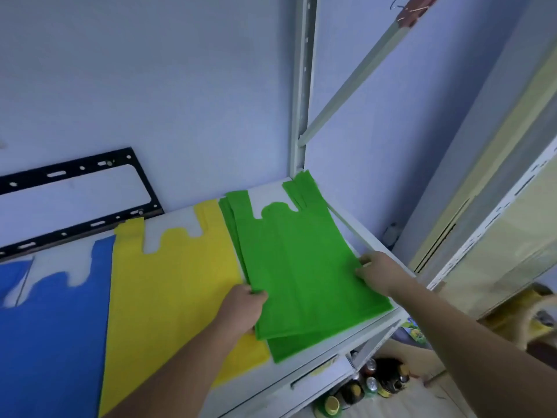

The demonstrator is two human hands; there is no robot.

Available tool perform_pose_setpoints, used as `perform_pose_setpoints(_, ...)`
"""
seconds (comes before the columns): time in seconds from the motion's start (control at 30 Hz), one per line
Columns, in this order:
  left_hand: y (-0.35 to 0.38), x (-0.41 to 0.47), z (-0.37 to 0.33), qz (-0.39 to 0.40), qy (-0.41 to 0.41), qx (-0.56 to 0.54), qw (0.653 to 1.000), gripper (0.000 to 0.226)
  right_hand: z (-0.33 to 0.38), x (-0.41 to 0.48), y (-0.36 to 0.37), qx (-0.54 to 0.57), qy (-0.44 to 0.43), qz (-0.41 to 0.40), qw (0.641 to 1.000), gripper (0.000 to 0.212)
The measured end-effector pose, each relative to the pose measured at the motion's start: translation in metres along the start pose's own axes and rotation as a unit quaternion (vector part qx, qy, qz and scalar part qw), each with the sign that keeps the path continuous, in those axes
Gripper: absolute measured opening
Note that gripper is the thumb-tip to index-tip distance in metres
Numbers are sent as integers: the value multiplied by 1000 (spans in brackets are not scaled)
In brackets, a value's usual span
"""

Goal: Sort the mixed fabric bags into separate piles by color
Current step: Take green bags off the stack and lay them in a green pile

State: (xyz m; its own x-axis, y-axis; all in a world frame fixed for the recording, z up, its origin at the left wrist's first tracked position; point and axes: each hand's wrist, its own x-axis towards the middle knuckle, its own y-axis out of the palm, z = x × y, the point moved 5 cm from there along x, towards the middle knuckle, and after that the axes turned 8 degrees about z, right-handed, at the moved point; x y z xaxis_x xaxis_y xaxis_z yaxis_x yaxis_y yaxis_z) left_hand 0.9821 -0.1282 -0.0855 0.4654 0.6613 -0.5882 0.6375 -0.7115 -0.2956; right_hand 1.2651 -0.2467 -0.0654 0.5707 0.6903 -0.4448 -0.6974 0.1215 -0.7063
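Three colours of fabric bags lie flat on a white shelf (271, 188): a blue pile (54, 333) at the left, a yellow pile (168, 285) in the middle, a green pile (295, 267) at the right. My left hand (241, 309) grips the left edge of the top green bags, thumb on top. My right hand (376, 271) pinches the green pile's right edge. The green stack is slightly fanned and overlaps the yellow pile's right edge.
A black metal bracket (78, 176) leans on the wall behind the blue and yellow bags. A metal shelf upright (301, 86) stands behind the green pile. Bottles (370, 384) stand on the floor below the shelf's front edge.
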Motion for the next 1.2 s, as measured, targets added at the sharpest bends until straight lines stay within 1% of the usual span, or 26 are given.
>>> perform_pose_setpoints(0.07,2,-4,-7,6,-8,-4,1000,15,-5,1,1,-6,-5,-9,1000,33)
perform_pose_setpoints(0.2,9,-9,-12,23,-33,-46,998,5,-6,-2,-1,-6,-9,-16,1000,28)
perform_pose_setpoints(0.33,16,-10,-9,31,-46,-61,997,5,-6,-5,-3,-24,-11,-13,1000,30)
perform_pose_setpoints(0.43,18,-13,-8,37,-43,-48,997,4,-2,-11,-4,-80,-8,-9,997,38)
perform_pose_setpoints(0.47,17,-14,-8,38,-35,-39,998,5,3,-16,-4,-118,-12,-16,993,38)
perform_pose_setpoints(0.53,15,-18,-9,27,3,-2,1000,18,20,-28,-6,-193,-47,-62,978,39)
perform_pose_setpoints(0.6,8,-24,-9,-14,57,81,995,27,47,-39,-2,-223,-110,-108,963,41)
perform_pose_setpoints(0.63,4,-31,-8,-43,75,126,988,26,63,-42,5,-224,-143,-114,957,43)
perform_pose_setpoints(0.7,-8,-45,-3,-89,96,179,975,23,95,-45,26,-218,-207,-85,950,48)
perform_pose_setpoints(0.8,-39,-70,12,-150,96,248,952,48,140,-49,71,-217,-273,-14,937,54)
perform_pose_setpoints(0.93,-96,-114,50,-194,48,335,921,58,198,-73,137,-219,-337,51,914,58)
perform_pose_setpoints(1.07,-158,-164,107,-243,-10,327,913,63,247,-116,202,-227,-389,109,886,63)
perform_pose_setpoints(1.2,-213,-218,171,-291,-44,301,907,64,294,-173,266,-241,-430,143,858,63)
